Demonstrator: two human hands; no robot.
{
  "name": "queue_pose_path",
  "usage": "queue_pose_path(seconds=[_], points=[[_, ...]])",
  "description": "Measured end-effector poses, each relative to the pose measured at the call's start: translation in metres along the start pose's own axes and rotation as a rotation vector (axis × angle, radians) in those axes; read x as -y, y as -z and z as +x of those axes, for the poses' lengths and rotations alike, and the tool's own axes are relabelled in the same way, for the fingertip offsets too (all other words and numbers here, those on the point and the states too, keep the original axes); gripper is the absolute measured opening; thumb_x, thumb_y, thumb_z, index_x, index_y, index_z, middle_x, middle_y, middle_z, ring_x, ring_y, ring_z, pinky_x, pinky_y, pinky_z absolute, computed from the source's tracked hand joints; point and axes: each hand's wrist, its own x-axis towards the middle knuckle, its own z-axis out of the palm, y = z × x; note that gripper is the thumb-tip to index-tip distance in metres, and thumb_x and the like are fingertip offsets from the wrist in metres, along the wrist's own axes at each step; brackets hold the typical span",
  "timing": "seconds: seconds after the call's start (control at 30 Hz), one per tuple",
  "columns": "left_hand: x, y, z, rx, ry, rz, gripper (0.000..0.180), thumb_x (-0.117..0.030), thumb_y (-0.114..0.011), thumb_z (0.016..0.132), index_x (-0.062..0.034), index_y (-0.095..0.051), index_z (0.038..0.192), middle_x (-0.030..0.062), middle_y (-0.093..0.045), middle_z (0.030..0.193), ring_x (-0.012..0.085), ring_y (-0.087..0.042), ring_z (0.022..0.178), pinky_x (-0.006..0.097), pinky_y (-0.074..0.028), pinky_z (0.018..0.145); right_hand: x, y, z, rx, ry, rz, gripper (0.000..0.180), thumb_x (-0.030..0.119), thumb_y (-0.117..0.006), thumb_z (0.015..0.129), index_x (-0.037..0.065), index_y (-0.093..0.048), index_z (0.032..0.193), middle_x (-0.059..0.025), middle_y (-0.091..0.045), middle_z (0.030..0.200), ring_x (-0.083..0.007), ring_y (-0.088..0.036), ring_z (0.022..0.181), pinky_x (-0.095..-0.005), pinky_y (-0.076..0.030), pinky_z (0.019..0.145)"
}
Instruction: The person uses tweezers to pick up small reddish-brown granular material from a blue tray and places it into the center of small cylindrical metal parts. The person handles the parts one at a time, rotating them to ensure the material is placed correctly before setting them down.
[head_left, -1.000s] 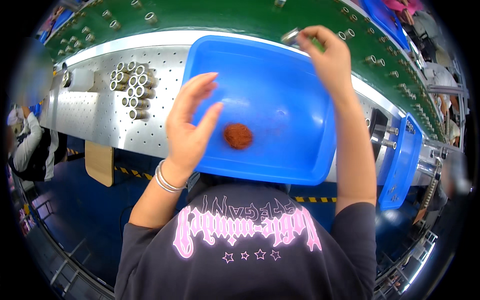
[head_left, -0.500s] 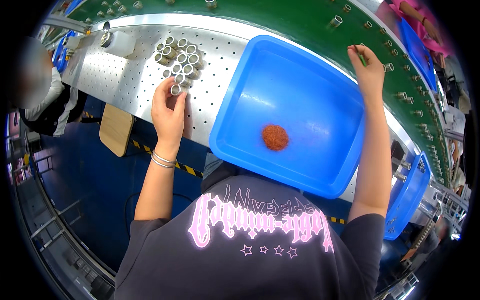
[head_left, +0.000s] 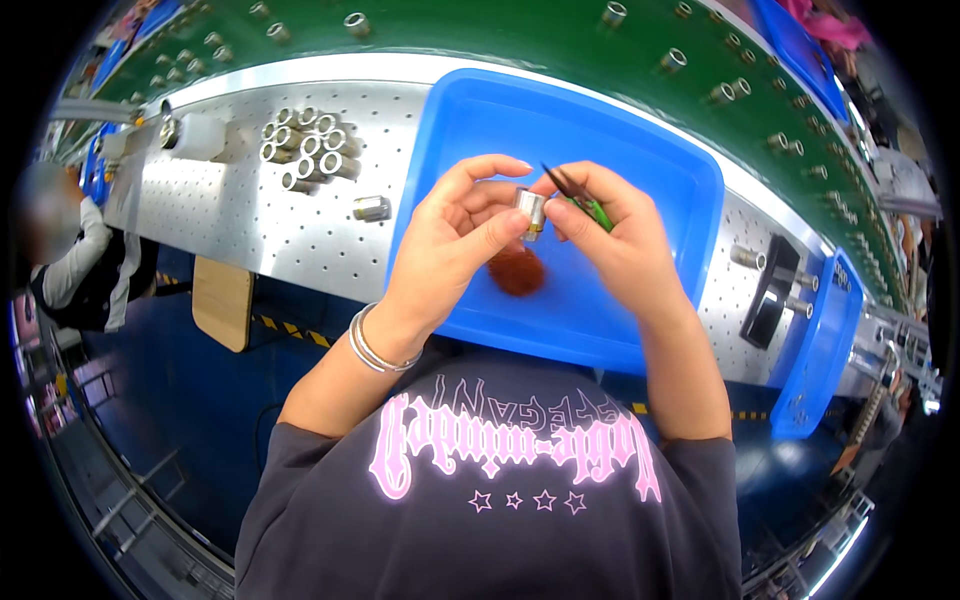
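— What are the fingers doing?
— The left hand (head_left: 445, 240) has its thumb pressed on a small metal cylinder (head_left: 531, 212), clamping it; the index finger stretches out, apart from it. The right hand (head_left: 625, 240) is closed on a slim tool (head_left: 597, 211) with a green handle and a dark, pointed end.

— Does the right hand touch the cylinder too?
— Its thumb tip is right beside it, but I cannot tell whether they touch.

— And where is that cylinder?
— Between the two hands, roughly upright, held up over the blue tray (head_left: 570, 91). A reddish-brown heap (head_left: 517, 274) shows in the tray, just below the cylinder from this view.

— What lies around the tray?
— It sits on a perforated metal table (head_left: 385, 110). Left of it, near the rim, a lone cylinder (head_left: 371, 208) lies on its side. Farther left a close group of cylinders (head_left: 308, 142) stands on end, and past that is a white box (head_left: 202, 138).

— And on the other side?
— A black block (head_left: 768, 290) with metal cylinders near it, then a second blue tray (head_left: 806, 360).

— Beyond the table?
— A green surface (head_left: 430, 35) dotted with more cylinders runs along the far edge. Down at the left stands a wooden stool (head_left: 221, 303), near a person in a white sleeve (head_left: 85, 262).
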Motion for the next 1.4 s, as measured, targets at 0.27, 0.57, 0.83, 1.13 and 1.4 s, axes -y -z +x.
queue_pose_path(seconds=[0.27, 0.57, 0.83, 1.13, 1.4], points=[[0.009, -0.006, -0.005, 0.007, -0.173, 0.338, 0.035, -0.004, -0.051, 0.090, 0.0028, -0.046, 0.124, 0.0156, -0.057, 0.114, 0.0217, -0.059, 0.100, 0.032, -0.046, 0.089, -0.006, 0.026, -0.023, -0.196, -0.093, 0.168, 0.013, 0.010, -0.062, 0.085, 0.003, -0.061, 0.095, 0.0015, -0.058, 0.081, -0.0038, -0.049, 0.072, -0.0177, -0.039, 0.062], [0.027, 0.104, -0.078, -0.257, -0.486, 1.665, 0.037, 0.008, -0.052, 0.082, 0.0008, -0.053, 0.118, 0.0182, -0.057, 0.115, 0.0277, -0.057, 0.104, 0.033, -0.045, 0.087, -0.014, 0.028, -0.026, -0.150, -0.086, 0.150, 0.013, 0.012, -0.063, 0.084, 0.003, -0.061, 0.093, 0.0020, -0.054, 0.074, -0.0043, -0.046, 0.066, -0.0181, -0.036, 0.058], [-0.007, 0.090, -0.025, -0.312, -0.518, 1.620, 0.027, 0.001, -0.063, 0.074, -0.0029, -0.060, 0.101, 0.0134, -0.060, 0.096, 0.0308, -0.059, 0.086, 0.036, -0.049, 0.075, -0.007, 0.021, -0.030, -0.168, -0.079, 0.110, 0.012, 0.013, -0.063, 0.085, 0.003, -0.061, 0.092, 0.0038, -0.053, 0.073, -0.0031, -0.046, 0.066, -0.0174, -0.035, 0.058], [-0.020, 0.051, -0.007, -0.218, -0.659, 1.519, 0.031, 0.001, -0.063, 0.078, -0.0042, -0.061, 0.108, 0.0088, -0.061, 0.106, 0.0212, -0.058, 0.093, 0.031, -0.047, 0.079, -0.009, 0.025, -0.036, -0.203, -0.064, 0.083, 0.012, 0.013, -0.063, 0.084, 0.003, -0.062, 0.091, 0.0041, -0.054, 0.073, -0.0025, -0.044, 0.066, -0.0172, -0.034, 0.058], [0.010, -0.020, -0.004, 0.120, -0.072, 0.223, 0.035, -0.002, -0.061, 0.083, -0.0028, -0.054, 0.117, 0.0088, -0.060, 0.103, 0.0161, -0.060, 0.089, 0.027, -0.050, 0.074, 0.001, 0.012, -0.034, -0.159, 0.025, -0.067, 0.010, 0.008, -0.063, 0.083, -0.001, -0.065, 0.088, -0.0009, -0.062, 0.077, -0.0050, -0.052, 0.070, -0.0189, -0.040, 0.060]])
